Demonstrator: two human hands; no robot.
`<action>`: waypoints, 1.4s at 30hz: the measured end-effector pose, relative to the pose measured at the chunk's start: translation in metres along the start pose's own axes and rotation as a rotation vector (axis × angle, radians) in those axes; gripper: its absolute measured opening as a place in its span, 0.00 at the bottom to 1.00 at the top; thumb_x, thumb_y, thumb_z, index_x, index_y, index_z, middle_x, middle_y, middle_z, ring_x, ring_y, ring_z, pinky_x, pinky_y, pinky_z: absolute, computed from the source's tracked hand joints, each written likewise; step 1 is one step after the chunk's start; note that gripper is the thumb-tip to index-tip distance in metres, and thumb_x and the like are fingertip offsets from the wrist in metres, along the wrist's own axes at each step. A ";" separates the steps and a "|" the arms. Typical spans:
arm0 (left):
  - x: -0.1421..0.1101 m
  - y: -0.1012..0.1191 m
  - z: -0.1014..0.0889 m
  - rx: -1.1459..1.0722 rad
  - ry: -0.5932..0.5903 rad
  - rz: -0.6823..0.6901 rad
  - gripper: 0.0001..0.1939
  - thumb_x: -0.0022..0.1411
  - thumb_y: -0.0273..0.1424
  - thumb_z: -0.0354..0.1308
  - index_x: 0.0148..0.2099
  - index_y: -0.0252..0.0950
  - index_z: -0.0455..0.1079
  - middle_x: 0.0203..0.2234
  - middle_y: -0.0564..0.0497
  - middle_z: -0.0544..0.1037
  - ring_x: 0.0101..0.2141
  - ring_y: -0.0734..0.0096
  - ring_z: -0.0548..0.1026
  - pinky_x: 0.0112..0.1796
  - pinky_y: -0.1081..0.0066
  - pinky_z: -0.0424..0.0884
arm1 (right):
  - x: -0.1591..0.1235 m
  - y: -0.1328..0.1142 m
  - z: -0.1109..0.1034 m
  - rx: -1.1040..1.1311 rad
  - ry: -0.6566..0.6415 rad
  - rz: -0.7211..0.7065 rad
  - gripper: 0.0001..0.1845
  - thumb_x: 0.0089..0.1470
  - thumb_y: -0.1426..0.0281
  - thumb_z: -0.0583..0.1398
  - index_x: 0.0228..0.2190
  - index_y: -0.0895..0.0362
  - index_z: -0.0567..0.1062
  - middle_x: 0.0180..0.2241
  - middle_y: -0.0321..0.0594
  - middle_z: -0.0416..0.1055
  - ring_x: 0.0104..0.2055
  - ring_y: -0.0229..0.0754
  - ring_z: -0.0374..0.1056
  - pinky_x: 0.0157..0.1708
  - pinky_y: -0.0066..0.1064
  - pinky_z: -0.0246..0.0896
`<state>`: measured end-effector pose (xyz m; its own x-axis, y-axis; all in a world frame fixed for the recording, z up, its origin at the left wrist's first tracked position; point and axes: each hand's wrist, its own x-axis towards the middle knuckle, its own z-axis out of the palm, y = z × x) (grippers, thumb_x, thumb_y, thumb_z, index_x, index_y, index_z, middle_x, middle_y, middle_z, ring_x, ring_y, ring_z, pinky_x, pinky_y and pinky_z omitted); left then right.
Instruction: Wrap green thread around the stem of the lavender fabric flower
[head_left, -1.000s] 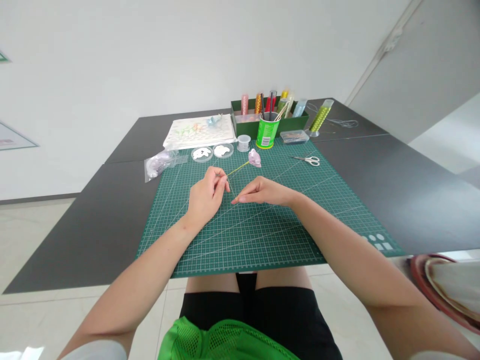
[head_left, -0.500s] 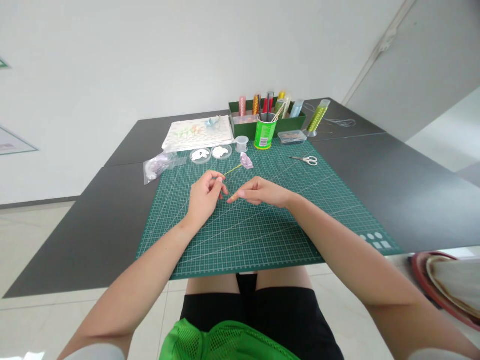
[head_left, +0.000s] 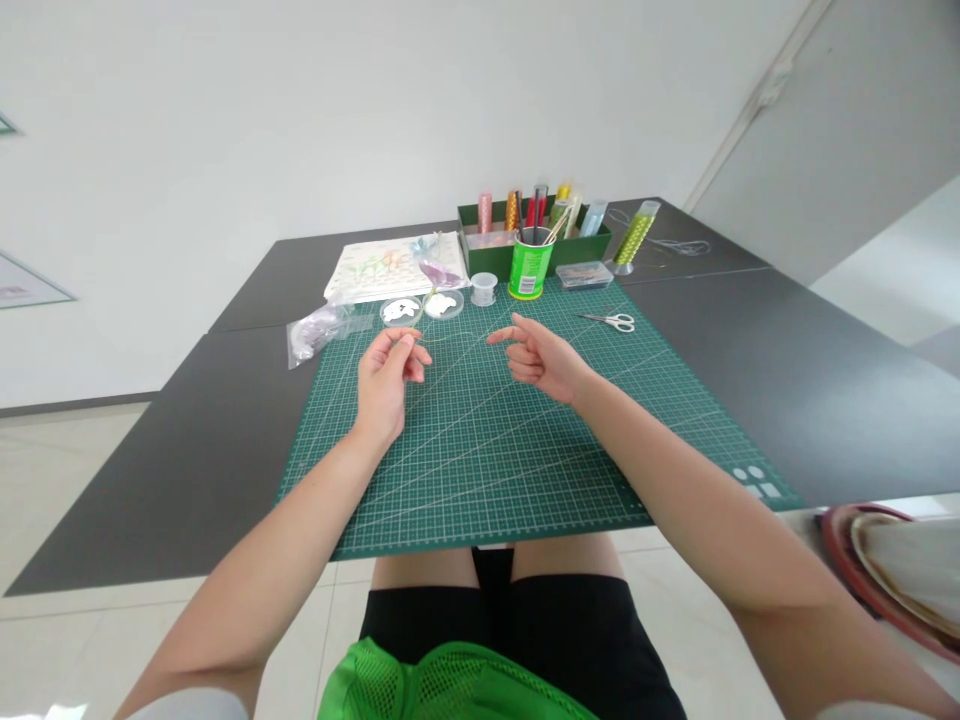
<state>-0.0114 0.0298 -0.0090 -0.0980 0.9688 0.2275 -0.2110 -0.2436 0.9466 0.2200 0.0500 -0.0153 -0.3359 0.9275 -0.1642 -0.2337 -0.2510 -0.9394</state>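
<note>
My left hand (head_left: 386, 375) pinches the thin green stem of a purple flower (head_left: 442, 273) between thumb and fingertips. The flower head tilts up and away, blurred, in front of the white pad at the back. From the stem a fine yellowish thread (head_left: 454, 337) stretches across to my right hand (head_left: 540, 358). The right index finger points left with the thread at its tip, while the other fingers are curled in. Both hands hover over the green cutting mat (head_left: 480, 470).
Two shallow dishes of white pieces (head_left: 400, 311), a clear round container (head_left: 484, 289) and a green can (head_left: 530, 265) stand behind the hands. Scissors (head_left: 616, 321) lie on the right, a plastic bag (head_left: 319, 333) on the left. A green box (head_left: 480, 262) holds thread spools; another spool (head_left: 636, 236) stands beside it.
My hands have moved apart and away from me, the left to the left, the right to the right. The flower has swung up and left, and the thread now shows stretched between the hands.
</note>
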 end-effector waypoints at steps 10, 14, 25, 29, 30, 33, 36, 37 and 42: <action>-0.008 0.003 0.005 0.129 -0.099 -0.081 0.07 0.64 0.36 0.61 0.39 0.38 0.73 0.23 0.55 0.78 0.18 0.77 0.67 0.21 0.75 0.64 | 0.012 0.016 0.002 -0.670 0.309 -0.352 0.11 0.65 0.64 0.60 0.35 0.56 0.81 0.40 0.43 0.78 0.46 0.45 0.70 0.51 0.38 0.64; -0.016 -0.003 0.011 0.145 -0.174 -0.121 0.09 0.64 0.38 0.62 0.39 0.38 0.72 0.23 0.54 0.79 0.17 0.78 0.67 0.20 0.75 0.62 | 0.001 0.018 0.020 -0.371 0.046 -0.369 0.13 0.65 0.63 0.58 0.46 0.53 0.79 0.53 0.43 0.75 0.57 0.45 0.69 0.60 0.42 0.63; -0.029 -0.013 0.024 0.146 -0.189 -0.126 0.09 0.66 0.38 0.60 0.38 0.37 0.70 0.23 0.55 0.79 0.14 0.81 0.63 0.18 0.76 0.56 | -0.016 0.032 0.066 -0.104 0.087 -0.269 0.15 0.61 0.57 0.62 0.38 0.56 0.75 0.20 0.27 0.58 0.19 0.30 0.50 0.18 0.25 0.45; -0.034 -0.014 0.027 0.129 -0.199 -0.172 0.09 0.66 0.39 0.60 0.39 0.38 0.69 0.25 0.54 0.80 0.15 0.80 0.64 0.18 0.75 0.57 | -0.016 0.035 0.067 -0.077 0.209 -0.313 0.15 0.55 0.57 0.67 0.33 0.56 0.76 0.22 0.31 0.67 0.22 0.32 0.57 0.22 0.26 0.53; -0.034 -0.015 0.027 0.126 -0.203 -0.180 0.10 0.66 0.39 0.60 0.39 0.38 0.69 0.25 0.54 0.81 0.15 0.80 0.65 0.19 0.75 0.58 | -0.015 0.036 0.067 -0.079 0.223 -0.328 0.14 0.53 0.58 0.68 0.33 0.56 0.76 0.23 0.32 0.69 0.23 0.32 0.58 0.24 0.27 0.55; -0.034 -0.015 0.027 0.127 -0.219 -0.213 0.11 0.65 0.40 0.61 0.39 0.38 0.69 0.28 0.52 0.83 0.17 0.78 0.70 0.21 0.74 0.63 | -0.012 0.037 0.063 -0.085 0.226 -0.341 0.15 0.52 0.58 0.69 0.31 0.56 0.77 0.25 0.34 0.72 0.25 0.34 0.63 0.27 0.29 0.62; -0.031 -0.015 0.024 0.107 -0.240 -0.275 0.13 0.63 0.42 0.62 0.38 0.38 0.70 0.32 0.49 0.85 0.22 0.75 0.75 0.25 0.73 0.68 | -0.010 0.034 0.058 -0.108 0.203 -0.324 0.15 0.51 0.58 0.69 0.31 0.56 0.78 0.25 0.35 0.73 0.27 0.36 0.66 0.29 0.31 0.65; -0.029 -0.015 0.023 0.088 -0.247 -0.300 0.14 0.62 0.43 0.62 0.38 0.37 0.71 0.33 0.48 0.85 0.23 0.73 0.77 0.26 0.72 0.69 | -0.009 0.032 0.056 -0.133 0.201 -0.332 0.14 0.52 0.58 0.69 0.31 0.56 0.78 0.26 0.36 0.73 0.28 0.37 0.67 0.30 0.31 0.65; -0.021 -0.013 0.017 0.015 -0.257 -0.378 0.15 0.58 0.42 0.68 0.38 0.36 0.75 0.33 0.47 0.85 0.26 0.74 0.77 0.27 0.75 0.68 | -0.009 0.025 0.048 -0.239 0.197 -0.386 0.13 0.53 0.60 0.69 0.30 0.57 0.80 0.28 0.38 0.74 0.32 0.38 0.68 0.30 0.30 0.63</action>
<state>0.0101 0.0139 -0.0222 0.2281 0.9698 -0.0868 -0.1716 0.1278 0.9768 0.1729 0.0223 -0.0229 -0.0814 0.9807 0.1776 -0.0839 0.1708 -0.9817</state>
